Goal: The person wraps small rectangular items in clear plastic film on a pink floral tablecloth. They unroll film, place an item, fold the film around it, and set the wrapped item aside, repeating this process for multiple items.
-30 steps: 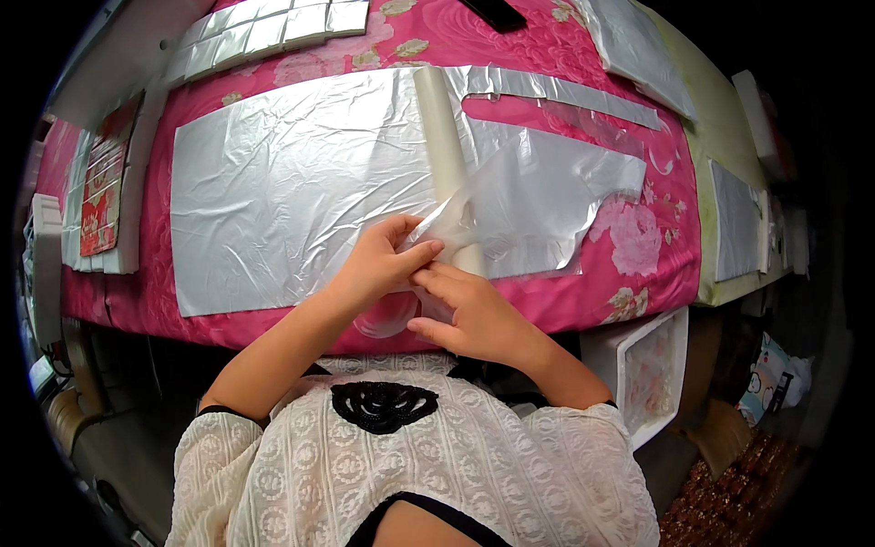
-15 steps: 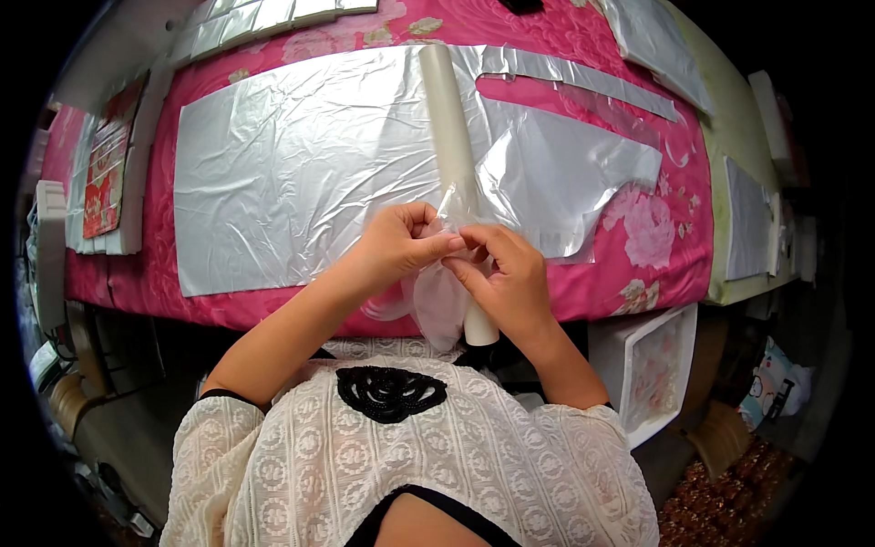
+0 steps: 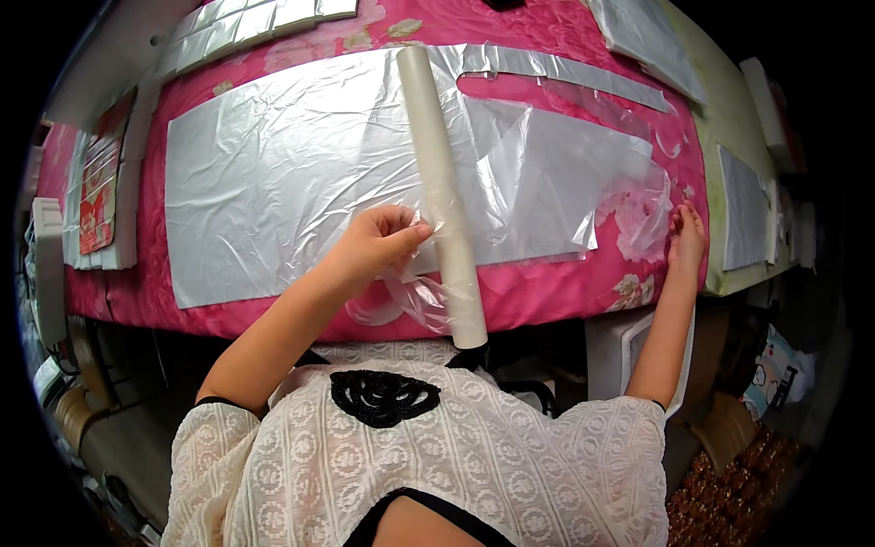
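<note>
A long whitish roll (image 3: pixel 436 173) lies lengthwise over a stack of silvery plastic sheets (image 3: pixel 264 182). Just left of the roll, my left hand (image 3: pixel 383 242) pinches crumpled clear film, with a loose strip hanging below the fingers. My right hand (image 3: pixel 688 239) is out at the table's right side, its fingertips closed on the edge of a thin clear plastic film (image 3: pixel 638 214). That film stretches from the roll across the shaped silvery sheets on the right. How far the film runs under the roll is hidden.
A pink flowered cloth (image 3: pixel 538 296) covers the table. Stacked silvery packets (image 3: pixel 264 23) lie at the far left, a red printed packet (image 3: pixel 102 196) at the left edge. A silvery bag (image 3: pixel 643 46) lies far right. A white bin (image 3: pixel 620 351) stands below the right forearm.
My right hand has moved from beside the left hand out to the right, drawing the clear film across the sheets. My left hand has stayed near the roll.
</note>
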A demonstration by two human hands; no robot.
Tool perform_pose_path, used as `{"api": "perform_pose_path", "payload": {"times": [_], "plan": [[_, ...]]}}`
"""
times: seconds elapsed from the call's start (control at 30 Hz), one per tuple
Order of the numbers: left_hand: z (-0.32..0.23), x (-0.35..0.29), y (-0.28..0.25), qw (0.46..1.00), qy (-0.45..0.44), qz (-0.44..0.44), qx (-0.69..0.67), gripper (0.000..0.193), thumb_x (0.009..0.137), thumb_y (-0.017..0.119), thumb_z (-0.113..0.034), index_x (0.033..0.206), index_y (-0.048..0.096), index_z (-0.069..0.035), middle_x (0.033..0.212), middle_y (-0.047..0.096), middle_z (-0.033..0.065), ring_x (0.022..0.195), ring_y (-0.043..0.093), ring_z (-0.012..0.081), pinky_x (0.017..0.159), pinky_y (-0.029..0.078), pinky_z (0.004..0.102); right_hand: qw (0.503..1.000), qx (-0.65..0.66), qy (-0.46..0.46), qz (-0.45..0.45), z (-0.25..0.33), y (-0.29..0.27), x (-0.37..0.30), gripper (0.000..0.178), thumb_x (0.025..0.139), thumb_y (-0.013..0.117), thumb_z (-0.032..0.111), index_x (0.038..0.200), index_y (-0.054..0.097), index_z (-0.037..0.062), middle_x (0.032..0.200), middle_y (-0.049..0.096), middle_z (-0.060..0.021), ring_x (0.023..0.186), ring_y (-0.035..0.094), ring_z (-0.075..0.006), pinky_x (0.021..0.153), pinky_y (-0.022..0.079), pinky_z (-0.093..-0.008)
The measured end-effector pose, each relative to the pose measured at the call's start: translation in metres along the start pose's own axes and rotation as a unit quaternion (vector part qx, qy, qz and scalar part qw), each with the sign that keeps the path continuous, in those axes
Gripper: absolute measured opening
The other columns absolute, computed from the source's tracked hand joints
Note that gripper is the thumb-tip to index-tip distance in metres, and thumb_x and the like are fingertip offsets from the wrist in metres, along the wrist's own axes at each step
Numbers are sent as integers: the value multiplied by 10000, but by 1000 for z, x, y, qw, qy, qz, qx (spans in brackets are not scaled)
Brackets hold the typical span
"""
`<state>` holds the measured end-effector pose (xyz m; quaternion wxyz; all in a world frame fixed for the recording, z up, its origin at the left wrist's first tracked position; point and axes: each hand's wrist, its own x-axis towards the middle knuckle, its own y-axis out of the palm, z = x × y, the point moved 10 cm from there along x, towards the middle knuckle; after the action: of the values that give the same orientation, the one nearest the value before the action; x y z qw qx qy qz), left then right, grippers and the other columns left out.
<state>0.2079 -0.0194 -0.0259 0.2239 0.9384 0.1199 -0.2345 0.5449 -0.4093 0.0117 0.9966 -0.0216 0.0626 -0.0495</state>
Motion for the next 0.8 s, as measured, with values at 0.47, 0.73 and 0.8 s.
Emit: {"api": "perform_pose_path", "payload": {"times": [0.47,0.73,0.8], "plan": [[-38,-34,-93,992,14,-61,107,196,852,659,-246,856,619,-54,710,596,2,554,536,60,502,432,201,764,-447,-127,449,-12,210,-321,467,687,735,447,837,590,29,659,643,-95,588,637,-249,532,489,-352],[-51,-133,-274,963,-6,-243,119,184,815,691,-180,916,592,-62,731,579,-16,613,535,55,546,427,192,766,-453,-69,451,-22,208,-323,438,690,753,314,909,594,-30,716,664,-131,644,666,-216,598,517,-294],[-54,-140,-286,956,-3,-248,156,190,797,694,-141,935,597,-55,751,583,-18,643,539,57,575,433,194,770,-451,-56,447,-22,208,-324,433,689,754,308,906,595,-31,720,665,-130,645,665,-210,598,517,-293]]}}
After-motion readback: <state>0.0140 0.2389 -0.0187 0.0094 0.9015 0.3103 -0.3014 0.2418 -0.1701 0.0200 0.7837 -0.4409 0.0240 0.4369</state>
